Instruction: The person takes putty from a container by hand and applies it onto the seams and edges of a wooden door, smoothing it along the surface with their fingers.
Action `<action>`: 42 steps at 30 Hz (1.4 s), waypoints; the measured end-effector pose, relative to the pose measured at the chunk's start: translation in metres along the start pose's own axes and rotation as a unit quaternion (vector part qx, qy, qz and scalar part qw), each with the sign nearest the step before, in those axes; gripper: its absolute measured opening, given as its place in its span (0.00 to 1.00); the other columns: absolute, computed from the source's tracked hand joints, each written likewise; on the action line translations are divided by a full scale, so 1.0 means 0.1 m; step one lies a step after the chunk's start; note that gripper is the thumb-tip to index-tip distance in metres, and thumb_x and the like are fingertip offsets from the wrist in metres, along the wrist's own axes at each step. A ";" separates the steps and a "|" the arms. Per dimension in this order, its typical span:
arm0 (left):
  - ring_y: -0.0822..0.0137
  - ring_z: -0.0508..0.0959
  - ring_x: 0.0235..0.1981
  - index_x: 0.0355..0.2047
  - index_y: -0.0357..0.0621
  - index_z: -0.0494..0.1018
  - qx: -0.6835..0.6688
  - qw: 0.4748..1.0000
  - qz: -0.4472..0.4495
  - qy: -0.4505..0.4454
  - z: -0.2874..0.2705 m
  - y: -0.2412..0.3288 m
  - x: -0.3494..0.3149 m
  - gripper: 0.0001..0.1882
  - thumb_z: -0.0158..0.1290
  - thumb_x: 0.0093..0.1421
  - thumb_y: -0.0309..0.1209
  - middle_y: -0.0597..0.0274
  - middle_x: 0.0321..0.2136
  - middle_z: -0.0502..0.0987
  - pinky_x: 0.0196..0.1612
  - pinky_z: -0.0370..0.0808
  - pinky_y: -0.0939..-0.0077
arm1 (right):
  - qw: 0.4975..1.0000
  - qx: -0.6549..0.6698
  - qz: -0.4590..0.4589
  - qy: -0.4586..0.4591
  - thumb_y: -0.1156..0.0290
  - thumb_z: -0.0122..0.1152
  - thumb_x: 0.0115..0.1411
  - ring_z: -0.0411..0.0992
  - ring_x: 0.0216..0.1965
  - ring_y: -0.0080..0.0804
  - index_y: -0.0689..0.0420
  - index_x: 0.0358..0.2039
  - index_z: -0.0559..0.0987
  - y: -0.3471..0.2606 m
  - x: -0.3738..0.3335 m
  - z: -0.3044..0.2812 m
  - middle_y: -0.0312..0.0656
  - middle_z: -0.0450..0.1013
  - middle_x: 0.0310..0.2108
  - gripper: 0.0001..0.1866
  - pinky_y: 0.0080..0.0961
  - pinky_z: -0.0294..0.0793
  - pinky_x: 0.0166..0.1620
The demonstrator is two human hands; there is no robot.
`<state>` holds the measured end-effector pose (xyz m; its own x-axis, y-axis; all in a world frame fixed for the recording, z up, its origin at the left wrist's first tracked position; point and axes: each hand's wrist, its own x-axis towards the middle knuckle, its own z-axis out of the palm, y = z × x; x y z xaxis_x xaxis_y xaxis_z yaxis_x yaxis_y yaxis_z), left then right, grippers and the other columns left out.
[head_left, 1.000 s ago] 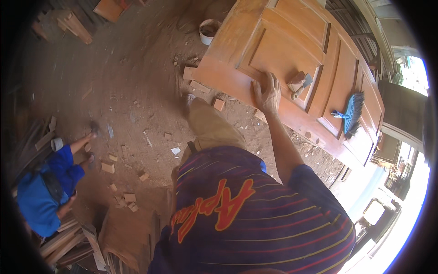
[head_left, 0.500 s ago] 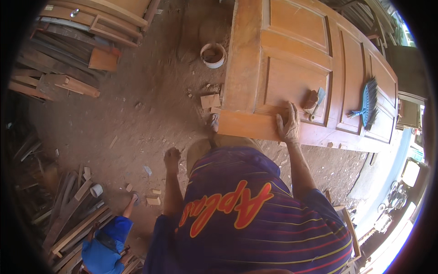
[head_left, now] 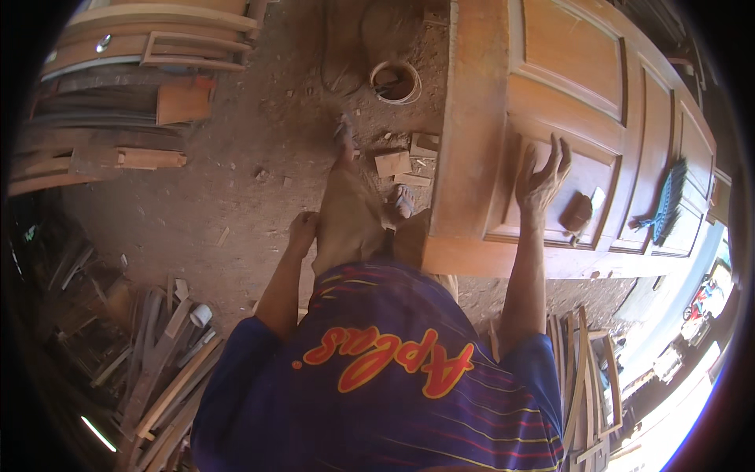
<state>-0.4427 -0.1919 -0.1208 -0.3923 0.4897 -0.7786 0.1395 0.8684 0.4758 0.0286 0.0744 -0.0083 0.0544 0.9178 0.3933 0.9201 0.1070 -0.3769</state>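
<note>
I see the right hand (head_left: 539, 187), fingers spread, over the wooden door (head_left: 476, 118) lying at the person's front right, near a brush (head_left: 669, 203), while the left hand (head_left: 303, 230) hangs beside a trouser leg (head_left: 346, 228), its finger state unclear to me.

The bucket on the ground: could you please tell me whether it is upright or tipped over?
Upright: the bucket has its round mouth facing up, so the camera looks down into it.
</note>
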 end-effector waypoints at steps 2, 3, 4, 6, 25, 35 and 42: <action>0.53 0.83 0.52 0.57 0.31 0.77 0.016 0.998 -0.035 -0.055 -0.11 0.26 0.49 0.25 0.52 0.72 0.42 0.47 0.53 0.82 0.53 0.79 0.56 | 0.999 -0.011 0.018 0.030 0.64 0.68 0.65 0.65 0.65 0.63 0.59 0.68 0.71 -0.15 0.35 0.33 0.61 0.64 0.66 0.33 0.54 0.66 0.65; 0.55 0.83 0.50 0.57 0.32 0.76 0.110 0.993 0.004 -0.043 -0.23 0.27 0.81 0.26 0.51 0.73 0.44 0.49 0.53 0.81 0.52 0.79 0.58 | 0.999 -0.013 0.027 0.018 0.64 0.68 0.65 0.65 0.65 0.63 0.59 0.68 0.71 -0.28 0.44 0.49 0.61 0.64 0.66 0.33 0.54 0.66 0.65; 0.57 0.82 0.49 0.58 0.32 0.76 0.200 0.978 0.041 -0.034 -0.32 0.25 1.14 0.27 0.50 0.73 0.45 0.50 0.54 0.81 0.51 0.79 0.59 | 0.997 -0.050 0.050 0.007 0.63 0.67 0.67 0.68 0.61 0.59 0.59 0.66 0.72 -0.44 0.52 0.65 0.58 0.68 0.62 0.30 0.52 0.68 0.63; 0.46 0.84 0.46 0.48 0.34 0.80 0.200 0.973 0.106 -0.039 -0.16 0.50 1.74 0.23 0.50 0.73 0.44 0.46 0.43 0.84 0.52 0.78 0.53 | 0.991 -0.111 0.068 -0.027 0.61 0.66 0.69 0.70 0.58 0.55 0.59 0.64 0.74 -0.45 0.61 0.79 0.54 0.71 0.59 0.27 0.50 0.69 0.61; 0.39 0.80 0.57 0.63 0.38 0.72 0.479 0.847 0.214 -0.085 1.15 1.41 6.35 0.28 0.50 0.70 0.44 0.30 0.56 0.78 0.59 0.77 0.49 | 0.962 -0.234 0.081 -0.114 0.47 0.36 0.80 0.62 0.70 0.48 0.58 0.72 0.62 -0.30 0.35 0.92 0.55 0.60 0.68 0.32 0.47 0.73 0.67; 0.64 0.83 0.33 0.49 0.35 0.76 0.131 0.977 -0.099 -0.138 0.23 2.08 4.25 0.15 0.50 0.68 0.32 0.54 0.35 0.83 0.38 0.80 0.63 | 0.980 -0.106 0.157 -0.064 0.42 0.44 0.77 0.58 0.67 0.55 0.66 0.67 0.67 -0.39 0.64 0.91 0.59 0.59 0.67 0.38 0.56 0.57 0.69; 0.66 0.81 0.43 0.49 0.41 0.76 -0.061 0.994 -0.050 -0.077 -1.18 2.93 2.47 0.14 0.54 0.68 0.35 0.57 0.46 0.79 0.39 0.82 0.69 | 0.971 -0.129 0.199 -0.040 0.46 0.61 0.67 0.61 0.67 0.57 0.58 0.68 0.71 -0.24 0.46 0.64 0.56 0.65 0.66 0.37 0.53 0.60 0.68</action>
<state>-0.6060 0.1745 -0.1256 -0.2542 0.4150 -0.8736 -0.0093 0.9022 0.4313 -0.0156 0.1380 -0.0351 0.4053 0.8943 0.1895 0.8990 -0.3523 -0.2602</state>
